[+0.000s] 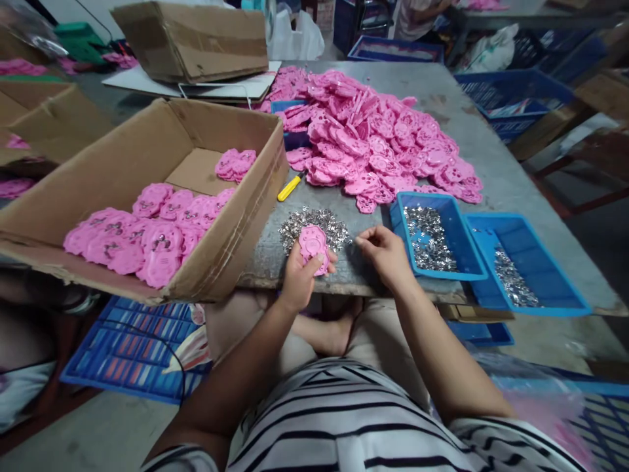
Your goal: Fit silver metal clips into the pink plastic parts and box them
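My left hand (pixel 301 274) grips a pink plastic piece (pixel 313 242) with a moulded outline, thumb on its face, just above the table's front edge. Behind it lies a loose heap of small shiny metal parts (pixel 314 219). To the right, my right hand (pixel 386 254) is closed in a pinch over the table, beside the heap. Whatever sits between its fingertips is too small to name. Close to that hand stands a blue tray (pixel 479 265) of small metal parts. A large pile of similar pink pieces (pixel 368 137) covers the table's middle.
On the left, a cardboard box (pixel 246 216) holds pink pieces, some bearing metal parts. A yellow-handled screwdriver (pixel 291 188) lies beside it. A second blue tray (pixel 560 278) overlaps the table's front edge at right. Blue crates (pixel 515 85) and a person (pixel 417 19) are farther back.
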`<action>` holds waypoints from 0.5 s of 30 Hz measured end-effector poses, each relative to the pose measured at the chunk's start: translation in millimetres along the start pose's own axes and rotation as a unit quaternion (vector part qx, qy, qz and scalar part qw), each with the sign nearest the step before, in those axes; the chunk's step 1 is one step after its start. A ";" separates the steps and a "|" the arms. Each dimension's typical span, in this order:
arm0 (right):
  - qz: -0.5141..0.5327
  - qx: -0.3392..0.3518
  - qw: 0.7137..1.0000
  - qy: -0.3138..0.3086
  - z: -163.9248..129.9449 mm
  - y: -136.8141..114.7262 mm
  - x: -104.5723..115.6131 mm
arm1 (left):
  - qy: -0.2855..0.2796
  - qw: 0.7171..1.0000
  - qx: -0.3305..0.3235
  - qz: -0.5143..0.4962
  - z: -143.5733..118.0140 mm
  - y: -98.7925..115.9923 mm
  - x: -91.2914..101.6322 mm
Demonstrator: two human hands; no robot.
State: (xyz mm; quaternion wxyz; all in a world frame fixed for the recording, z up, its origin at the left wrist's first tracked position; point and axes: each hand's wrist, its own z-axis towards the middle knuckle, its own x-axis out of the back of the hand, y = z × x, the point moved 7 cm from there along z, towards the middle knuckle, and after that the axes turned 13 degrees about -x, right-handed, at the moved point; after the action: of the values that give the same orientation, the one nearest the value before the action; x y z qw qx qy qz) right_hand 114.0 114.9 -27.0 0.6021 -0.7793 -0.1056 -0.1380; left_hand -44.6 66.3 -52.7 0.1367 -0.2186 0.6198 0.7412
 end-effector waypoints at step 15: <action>0.319 -0.261 0.887 -0.207 -96.4 63.5 -32.3 | 0.059 0.984 0.061 0.154 -89.8 -2.0 -1.0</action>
State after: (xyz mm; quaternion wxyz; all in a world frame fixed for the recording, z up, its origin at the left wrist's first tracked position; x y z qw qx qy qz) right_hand 96.2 5.6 -73.0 0.3532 -0.9108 0.0660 0.2033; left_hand -28.9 -21.1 -66.2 -0.0033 -0.1552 0.6970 0.7000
